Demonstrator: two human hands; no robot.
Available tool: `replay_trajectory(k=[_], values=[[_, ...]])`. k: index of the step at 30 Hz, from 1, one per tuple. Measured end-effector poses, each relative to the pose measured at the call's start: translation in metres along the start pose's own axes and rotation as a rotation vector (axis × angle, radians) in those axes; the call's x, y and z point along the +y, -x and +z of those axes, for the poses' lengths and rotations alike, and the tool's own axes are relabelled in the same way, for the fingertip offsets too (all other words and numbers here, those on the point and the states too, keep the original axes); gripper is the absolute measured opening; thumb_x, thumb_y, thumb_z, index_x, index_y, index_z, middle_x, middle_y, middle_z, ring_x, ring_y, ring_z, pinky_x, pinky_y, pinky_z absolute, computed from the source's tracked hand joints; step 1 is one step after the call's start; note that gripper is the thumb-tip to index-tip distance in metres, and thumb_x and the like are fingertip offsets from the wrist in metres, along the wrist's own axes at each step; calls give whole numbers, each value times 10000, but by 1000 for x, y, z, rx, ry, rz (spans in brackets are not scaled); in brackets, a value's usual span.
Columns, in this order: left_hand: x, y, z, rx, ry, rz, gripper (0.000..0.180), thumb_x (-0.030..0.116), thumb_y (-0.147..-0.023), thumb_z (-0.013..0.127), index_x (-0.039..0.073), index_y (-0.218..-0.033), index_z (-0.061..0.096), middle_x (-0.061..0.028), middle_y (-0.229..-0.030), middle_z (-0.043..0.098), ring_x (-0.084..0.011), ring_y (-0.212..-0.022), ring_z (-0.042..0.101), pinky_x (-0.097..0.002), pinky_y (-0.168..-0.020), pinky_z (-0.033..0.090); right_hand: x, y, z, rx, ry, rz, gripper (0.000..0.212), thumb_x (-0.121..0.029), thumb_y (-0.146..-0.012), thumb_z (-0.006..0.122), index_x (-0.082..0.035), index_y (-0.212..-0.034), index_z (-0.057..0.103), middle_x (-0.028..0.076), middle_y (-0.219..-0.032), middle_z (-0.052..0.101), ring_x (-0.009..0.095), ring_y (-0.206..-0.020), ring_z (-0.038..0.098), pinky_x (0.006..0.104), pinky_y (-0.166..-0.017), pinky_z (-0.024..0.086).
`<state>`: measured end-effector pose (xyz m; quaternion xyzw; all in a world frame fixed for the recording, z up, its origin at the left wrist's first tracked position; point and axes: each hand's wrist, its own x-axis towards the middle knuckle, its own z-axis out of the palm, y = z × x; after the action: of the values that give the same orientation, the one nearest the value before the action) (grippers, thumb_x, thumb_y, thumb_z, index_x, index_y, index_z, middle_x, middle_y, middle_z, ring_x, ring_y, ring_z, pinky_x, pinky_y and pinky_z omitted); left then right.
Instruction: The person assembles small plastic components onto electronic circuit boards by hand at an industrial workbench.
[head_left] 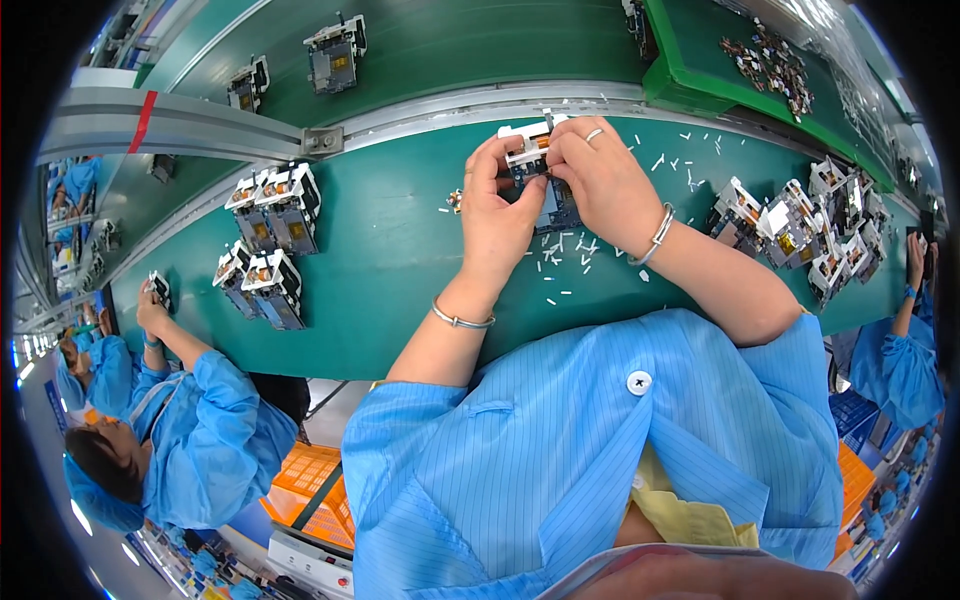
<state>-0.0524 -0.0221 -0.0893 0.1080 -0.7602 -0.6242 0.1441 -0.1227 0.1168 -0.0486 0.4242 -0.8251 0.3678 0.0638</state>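
Both my hands are on one white and dark electronic assembly [556,208] at the far edge of the green bench. My left hand [497,205] grips its left side, fingers curled over the white top and thumb in front. My right hand [603,185] is closed at its upper right, fingertips pinched together against the part; whether a small piece sits between them is hidden. Copper-coloured windings show between the hands. Small white strips [560,262] lie scattered on the bench just in front of the assembly, and more lie to the right of my right hand.
Similar assemblies stand in groups on the left [275,210] and right [790,225] of the green bench [390,250]. Beyond a metal rail, a belt [430,60] carries others. A green tray [690,85] holds small parts. Co-workers sit at left [190,430] and right [900,360].
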Motion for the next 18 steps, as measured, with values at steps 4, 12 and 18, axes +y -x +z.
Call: replay_trajectory(k=[4, 12, 18], values=[[3, -3, 1, -5, 122, -107, 452, -74, -820, 636, 58, -1227, 492, -79, -1076, 581, -100, -884, 564, -238, -763, 492, 0, 1, 1, 4, 7, 5, 118, 29, -787, 618, -11, -871, 546, 133, -1015, 557, 331, -974, 539, 386, -848, 464], [7, -8, -1, -46, 144, -180, 445, -92, -798, 636, 70, -1185, 486, -74, -1062, 559, -93, -873, 549, -230, -754, 485, 1, 2, 3, 19, 4, -24, 149, 38, -761, 627, -25, -863, 538, 129, -984, 570, 323, -973, 540, 390, -860, 459], [6, -8, -1, -15, -17, -67, 393, -48, -783, 657, 66, -1133, 518, -57, -1089, 518, -101, -874, 549, -239, -728, 487, 3, 7, 3, 33, -168, 131, 267, 24, -753, 664, -55, -986, 560, 141, -1148, 528, 343, -1106, 482, 407, -949, 424]])
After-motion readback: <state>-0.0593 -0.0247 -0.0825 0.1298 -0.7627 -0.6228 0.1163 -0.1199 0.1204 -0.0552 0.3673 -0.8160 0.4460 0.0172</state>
